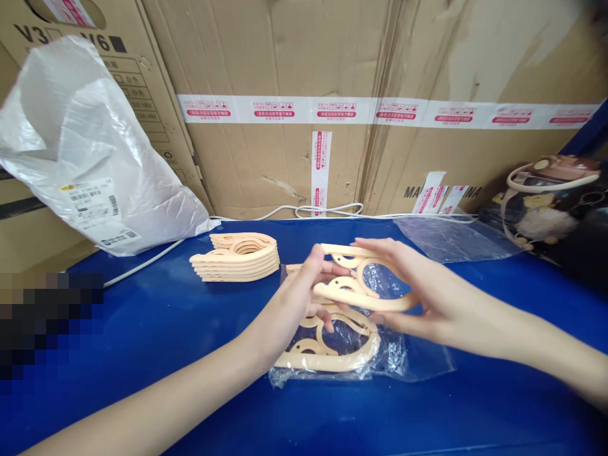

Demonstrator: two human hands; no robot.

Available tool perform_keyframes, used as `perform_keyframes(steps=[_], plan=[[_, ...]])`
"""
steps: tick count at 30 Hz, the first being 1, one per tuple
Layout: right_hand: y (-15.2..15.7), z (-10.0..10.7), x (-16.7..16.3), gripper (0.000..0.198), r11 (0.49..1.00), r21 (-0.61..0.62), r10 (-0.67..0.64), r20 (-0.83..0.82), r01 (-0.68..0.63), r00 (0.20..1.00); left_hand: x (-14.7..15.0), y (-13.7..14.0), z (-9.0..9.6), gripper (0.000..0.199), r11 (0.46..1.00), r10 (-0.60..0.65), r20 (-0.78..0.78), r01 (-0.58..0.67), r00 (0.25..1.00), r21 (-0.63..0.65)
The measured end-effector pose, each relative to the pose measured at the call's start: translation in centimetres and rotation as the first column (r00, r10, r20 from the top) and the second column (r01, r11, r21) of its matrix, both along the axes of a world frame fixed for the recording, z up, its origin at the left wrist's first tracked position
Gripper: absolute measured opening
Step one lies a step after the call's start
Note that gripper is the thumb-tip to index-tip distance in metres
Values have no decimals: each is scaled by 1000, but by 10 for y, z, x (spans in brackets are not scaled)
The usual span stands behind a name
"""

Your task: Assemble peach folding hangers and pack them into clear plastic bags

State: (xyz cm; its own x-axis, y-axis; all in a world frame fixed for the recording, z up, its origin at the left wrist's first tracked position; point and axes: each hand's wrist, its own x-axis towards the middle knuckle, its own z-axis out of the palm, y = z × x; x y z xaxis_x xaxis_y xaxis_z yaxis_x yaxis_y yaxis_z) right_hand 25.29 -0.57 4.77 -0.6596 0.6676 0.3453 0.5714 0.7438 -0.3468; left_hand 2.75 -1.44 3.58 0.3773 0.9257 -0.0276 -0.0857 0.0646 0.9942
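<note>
1. Hanger (351,297), peach, one: we find it raised above the bag, before the carton (275,164); its left end is partly covered by fingers.
2. Left hand (304,285): holding the hanger's left end, thumb on top; we see some fingers only in part behind it.
3. Right hand (422,285): holding the rounded right end, fingers above, thumb below; fingertips obscured.
4. Bag (425,366), clear, crinkled, with more hangers (332,363): beneath the hands, which hide their upper left; we cannot tell how many.
5. Stack (237,269), peach hangers, on the blue table (294,424), left of the bag; lower layers hard to count.
6. Mailer (95,152), white: label too small for us to read.
7. Carton: print interrupted by tape (430,193); top cut off.
8. Right-edge clutter (546,221): dark, blurred.
</note>
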Motion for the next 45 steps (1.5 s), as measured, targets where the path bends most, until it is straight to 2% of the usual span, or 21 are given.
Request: perform_keyframes(steps=[3, 6, 7, 8, 10, 12, 13, 15, 17, 20, 22, 24, 26, 28, 31, 34, 37, 40, 41, 43, 45], plan=[[6, 6, 28, 73, 986, -106, -128, 25, 130, 991, -2, -2, 4, 49, 994, 56, -175, -39, 983, 98], [9, 9, 55, 70, 946, -240, -221, 6, 216, 975, -1, -8, 8, 26, 944, 98, -437, 56, 894, 324], [9, 11, 62, 71, 930, -290, -239, -7, 226, 971, 1, -9, 9, 20, 898, 110, -496, 128, 861, 421], [8, 12, 67, 72, 916, -326, -255, -19, 235, 967, 3, -11, 9, 17, 825, 124, -545, 219, 829, 521], [6, 16, 75, 73, 900, -351, -281, -9, 260, 960, 9, -10, 9, 19, 622, 169, -651, 432, 740, 653], [5, 20, 80, 72, 906, -310, -294, 28, 287, 956, 16, -6, 7, 26, 441, 241, -735, 603, 634, 665], [5, 22, 82, 70, 914, -281, -290, 55, 293, 955, 19, -3, 6, 31, 382, 276, -761, 660, 587, 647], [5, 25, 84, 66, 931, -225, -270, 103, 286, 957, 25, 5, 4, 39, 299, 316, -788, 733, 528, 611], [7, 26, 85, 63, 945, -198, -236, 138, 260, 962, 28, 13, 4, 37, 231, 314, -798, 774, 515, 590], [8, 27, 84, 61, 951, -234, -171, 147, 203, 974, 31, 21, 8, 26, 175, 268, -806, 796, 527, 579], [7, 28, 83, 64, 943, -285, -128, 160, 170, 979, 30, 22, 15, 22, 181, 239, -824, 810, 514, 558], [6, 30, 82, 67, 904, -403, -77, 178, 144, 981, 29, 22, 22, 20, 201, 217, -847, 826, 486, 526], [6, 30, 80, 68, 808, -578, -35, 149, 116, 988, 28, 23, 26, 20, 221, 191, -855, 828, 482, 516], [7, 29, 75, 69, 713, -696, -25, 93, 83, 995, 30, 24, 27, 18, 239, 144, -848, 814, 509, 529], [10, 22, 65, 75, 666, -744, -39, 39, 56, 998, 35, 27, 24, 15, 303, 52, -831, 785, 553, 541], [11, 11, 54, 82, 629, -777, -57, -7, 30, 998, 35, 23, 27, 17, 409, 22, -816, 739, 578, 535], [8, 4, 50, 85, 618, -786, -49, -18, 16, 999, 19, 11, 35, 31, 527, 31, -784, 656, 620, 540], [2, 2, 52, 82, 627, -778, -20, 28, 34, 999, -14, -3, 36, 31, 584, 51, -771, 607, 635, 539], [1, 2, 53, 82, 634, -772, -16, 49, 48, 999, -27, -7, 33, 38, 583, 64, -772, 604, 632, 543], [-1, 5, 54, 82, 672, -737, -14, 95, 80, 995, -50, -15, 22, 52, 620, 84, -812, 608, 577, 496], [-2, 9, 52, 79, 746, -657, -20, 149, 114, 989, -67, -21, 5, 66, 662, 142, -840, 581, 524, 474]])
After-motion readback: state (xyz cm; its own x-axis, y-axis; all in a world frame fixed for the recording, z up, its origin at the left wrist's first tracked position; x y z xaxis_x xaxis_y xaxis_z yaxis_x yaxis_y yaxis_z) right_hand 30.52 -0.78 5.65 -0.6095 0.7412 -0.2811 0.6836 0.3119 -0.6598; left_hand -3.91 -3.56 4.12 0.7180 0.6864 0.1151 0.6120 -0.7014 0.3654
